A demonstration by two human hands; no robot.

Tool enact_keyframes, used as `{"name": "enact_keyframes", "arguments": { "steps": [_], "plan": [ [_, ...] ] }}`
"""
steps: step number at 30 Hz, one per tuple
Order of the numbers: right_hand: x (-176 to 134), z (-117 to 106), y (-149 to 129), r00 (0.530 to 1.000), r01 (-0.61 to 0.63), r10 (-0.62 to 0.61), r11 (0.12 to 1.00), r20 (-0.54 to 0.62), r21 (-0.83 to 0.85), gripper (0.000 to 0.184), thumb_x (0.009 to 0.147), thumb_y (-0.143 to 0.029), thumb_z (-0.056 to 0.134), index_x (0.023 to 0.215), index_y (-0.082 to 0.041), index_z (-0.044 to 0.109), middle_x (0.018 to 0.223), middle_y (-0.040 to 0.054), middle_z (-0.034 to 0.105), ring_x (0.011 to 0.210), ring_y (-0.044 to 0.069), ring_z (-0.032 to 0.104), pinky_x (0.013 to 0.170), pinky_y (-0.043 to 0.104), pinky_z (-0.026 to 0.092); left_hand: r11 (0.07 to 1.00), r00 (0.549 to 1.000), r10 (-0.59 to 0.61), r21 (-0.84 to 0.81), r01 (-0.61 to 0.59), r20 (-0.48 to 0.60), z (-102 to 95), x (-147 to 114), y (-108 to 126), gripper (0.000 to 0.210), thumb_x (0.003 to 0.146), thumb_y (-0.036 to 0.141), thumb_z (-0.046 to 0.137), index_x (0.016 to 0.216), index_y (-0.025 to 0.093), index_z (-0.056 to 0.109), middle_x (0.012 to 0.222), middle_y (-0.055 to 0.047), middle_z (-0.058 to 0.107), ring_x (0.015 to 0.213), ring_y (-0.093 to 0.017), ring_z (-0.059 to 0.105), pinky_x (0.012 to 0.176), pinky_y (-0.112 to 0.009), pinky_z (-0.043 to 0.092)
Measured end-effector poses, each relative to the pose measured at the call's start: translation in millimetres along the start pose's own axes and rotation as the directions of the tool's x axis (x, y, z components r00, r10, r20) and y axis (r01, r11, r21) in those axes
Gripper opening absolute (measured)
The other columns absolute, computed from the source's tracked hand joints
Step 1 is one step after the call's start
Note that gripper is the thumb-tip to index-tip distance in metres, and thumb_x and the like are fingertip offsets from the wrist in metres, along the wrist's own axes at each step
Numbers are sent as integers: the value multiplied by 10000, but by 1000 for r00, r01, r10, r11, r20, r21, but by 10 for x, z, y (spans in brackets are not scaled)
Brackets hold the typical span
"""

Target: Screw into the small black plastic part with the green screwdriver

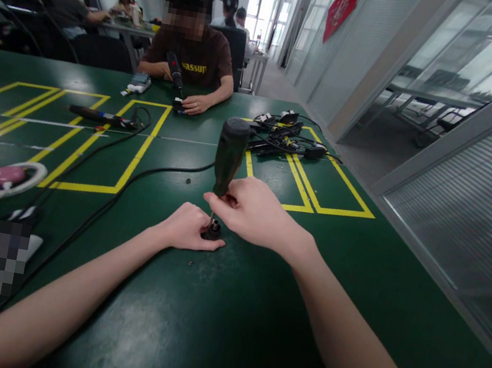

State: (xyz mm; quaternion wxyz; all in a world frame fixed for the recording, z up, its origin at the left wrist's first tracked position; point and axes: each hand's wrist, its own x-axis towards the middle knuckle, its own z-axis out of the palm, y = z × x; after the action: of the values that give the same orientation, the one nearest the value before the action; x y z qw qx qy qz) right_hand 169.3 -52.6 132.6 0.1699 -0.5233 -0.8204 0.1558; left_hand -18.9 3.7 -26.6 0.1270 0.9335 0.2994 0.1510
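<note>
A dark electric screwdriver [231, 153] stands nearly upright, its thin bit pointing down at the table. My right hand [253, 211] is closed round its lower end, thumb and fingers pinching near the bit. Under the bit sits a small, round black part [213, 229] with a short metal piece sticking up. My left hand [188, 226] presses this part against the green tabletop, fingers and thumb closed about it. Whether the bit touches the part or stands just beside it, I cannot tell. My left fingers hide some of the part.
Across the green table [146, 319] a person [188, 66] works with another screwdriver [175, 73]. Black cabled devices [283, 135] are heaped at the back right. Another corded tool [103, 117] lies left. A black cable [132, 180] crosses the table; a white ring-shaped object [40, 174] lies far left.
</note>
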Motion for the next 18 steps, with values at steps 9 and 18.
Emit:
{"name": "enact_keyframes", "arguments": {
  "steps": [9,18],
  "plan": [
    [21,31,45,999,-9,10,1000,-53,25,409,987,-372,569,626,-181,545,599,1,528,559,123,373,603,291,248,999,991,-33,15,31,129,-48,33,57,387,975,471,636,1179,142,658,1121,-70,701,977,-170,691,875,-370,623],
    [61,27,104,984,-112,116,993,-136,37,388,963,-280,545,594,-203,450,605,-5,521,549,122,345,579,310,218,994,989,-85,78,75,122,-82,21,94,388,978,470,631,1181,140,655,1110,-68,702,962,-165,692,862,-363,625]
  ]
}}
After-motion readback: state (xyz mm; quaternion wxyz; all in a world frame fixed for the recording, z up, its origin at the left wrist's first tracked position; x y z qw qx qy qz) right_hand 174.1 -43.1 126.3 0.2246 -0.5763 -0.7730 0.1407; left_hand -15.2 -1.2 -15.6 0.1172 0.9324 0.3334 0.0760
